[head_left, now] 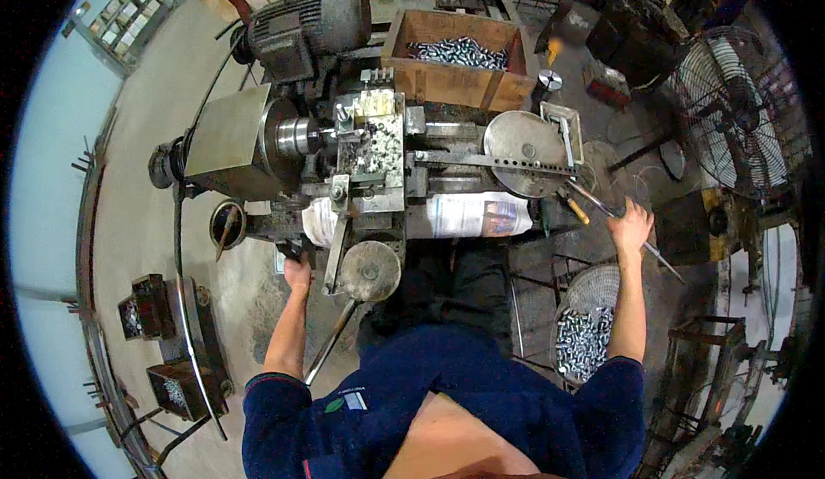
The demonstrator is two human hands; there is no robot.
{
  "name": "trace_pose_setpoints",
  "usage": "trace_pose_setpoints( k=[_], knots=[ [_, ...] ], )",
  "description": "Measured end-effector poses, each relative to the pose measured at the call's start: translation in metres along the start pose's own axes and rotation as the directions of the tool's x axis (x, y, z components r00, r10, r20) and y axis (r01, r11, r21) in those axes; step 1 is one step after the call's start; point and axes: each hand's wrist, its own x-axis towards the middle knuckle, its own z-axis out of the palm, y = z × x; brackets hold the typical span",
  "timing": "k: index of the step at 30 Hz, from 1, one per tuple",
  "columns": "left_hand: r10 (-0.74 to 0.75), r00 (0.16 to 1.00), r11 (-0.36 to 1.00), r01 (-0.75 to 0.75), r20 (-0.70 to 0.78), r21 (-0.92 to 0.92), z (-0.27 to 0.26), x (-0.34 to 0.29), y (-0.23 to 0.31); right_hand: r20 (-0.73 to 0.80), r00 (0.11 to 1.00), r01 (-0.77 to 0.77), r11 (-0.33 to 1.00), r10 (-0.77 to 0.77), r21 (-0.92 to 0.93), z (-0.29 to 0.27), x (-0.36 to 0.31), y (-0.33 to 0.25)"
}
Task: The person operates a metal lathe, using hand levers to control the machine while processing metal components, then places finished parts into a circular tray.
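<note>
- Right hand (632, 228): I find it over a metal rod (591, 195).
- Left hand (296, 271): I record it at a dark fitting (290, 249) on the lathe's (230, 140) front; grip hidden.
- Wooden box (438, 84), behind the lathe: shiny metal parts (464, 52) inside.
- Round basket (593, 285), near the right forearm (630, 311): similar parts (583, 341).

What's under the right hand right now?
A slim metal rod, showing on both sides of the right hand. The stretch directly beneath is covered and can't be seen.

Worn on the head above that dark blue shirt (430, 367), the camera looks down and ahead (so wide that straight edges bend): shirt near, machine (375, 148) just beyond, wall (51, 161) left, fan (741, 118) far right.
</note>
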Motion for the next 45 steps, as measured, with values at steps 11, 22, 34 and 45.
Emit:
trace_pose_setpoints(
  k=[11,22,34,45],
  knots=[
    [-0.026,0.884,0.560,0.399,0.466,-0.726,-0.103,0.008,0.028,-0.159,0.915,0.391,0.716,-0.371,0.578,-0.091,0.002,-0.142],
    [0.458,0.866,0.868,-0.484,0.200,0.112,-0.066,0.045,0.001,-0.022,0.880,0.387,0.692,-0.474,0.609,-0.109,-0.034,-0.142],
    [0.195,0.957,0.972,-0.159,0.214,-0.174,-0.104,0.016,-0.014,-0.456,0.483,0.792,0.152,-0.747,0.591,-0.194,-0.005,-0.326],
    [-0.118,0.930,0.990,0.081,-0.348,-0.119,-0.368,-0.016,-0.142,-0.120,0.266,0.953,0.242,-0.957,0.182,-0.202,0.001,-0.479]
  ],
)
